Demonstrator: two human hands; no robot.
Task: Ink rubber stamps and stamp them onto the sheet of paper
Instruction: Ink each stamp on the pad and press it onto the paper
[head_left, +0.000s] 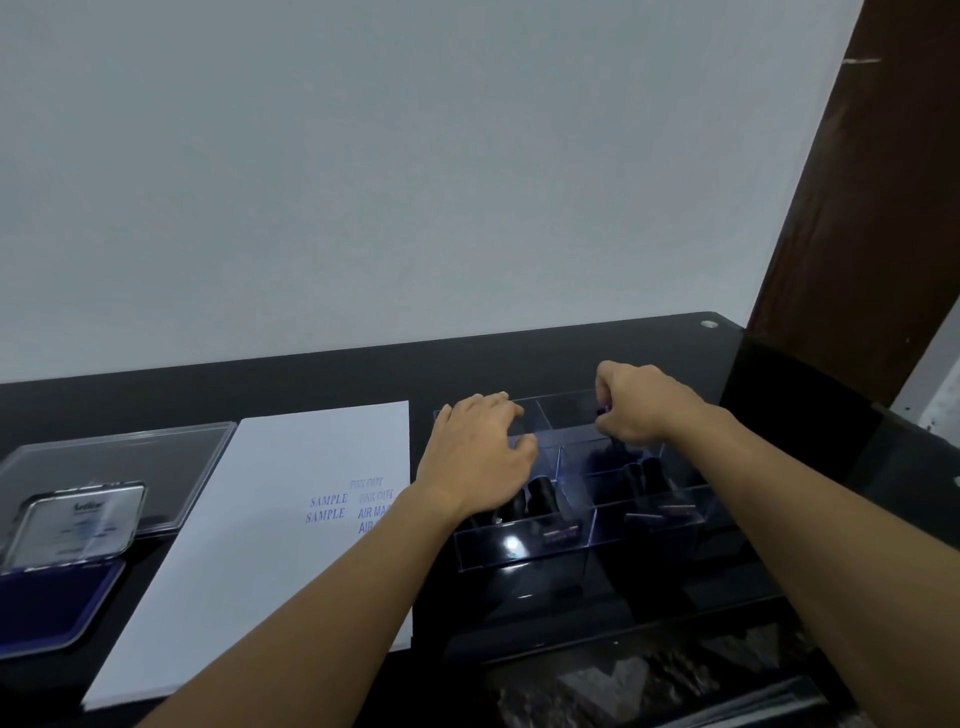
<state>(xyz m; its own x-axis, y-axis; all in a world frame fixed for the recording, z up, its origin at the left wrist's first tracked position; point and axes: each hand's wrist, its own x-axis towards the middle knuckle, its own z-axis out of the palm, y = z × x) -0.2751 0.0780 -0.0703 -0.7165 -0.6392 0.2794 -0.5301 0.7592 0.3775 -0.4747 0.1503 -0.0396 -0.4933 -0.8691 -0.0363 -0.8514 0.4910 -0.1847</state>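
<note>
1. Listing from the largest: surface (311, 384), black and glossy, carrying every item below.
2. Paper (249, 545), white, lying between pad and tray. Blue prints near its right edge read SAMPLE and AIR MAIL; the top pair is too faint to read. Most of the sheet is bare.
3. Tray (519, 558), clear and divided into compartments, just right of the paper.
4. Pad (47, 603), blue, at far left, open with its lid tilted up behind it.
5. Left hand (480, 457), resting on the tray's rear left compartment, its fingers loose and slightly apart, holding nothing. Judged to be steadying the tray.
6. Right hand (636, 402), over the rear right compartment, its fingers curled together and pinching a small dark stamp (602, 411).
7. Stamps (540, 493), dark-handled, sitting in the front compartments.
8. Step in hand, as judged: an exchange at the tray. Whether the stamp is being lifted out or set back cannot be told.
9. Next move, if lifted: carry it across the paper to the pad, press its face squarely into the ink, then set it down on bare paper clear of the existing prints.
</note>
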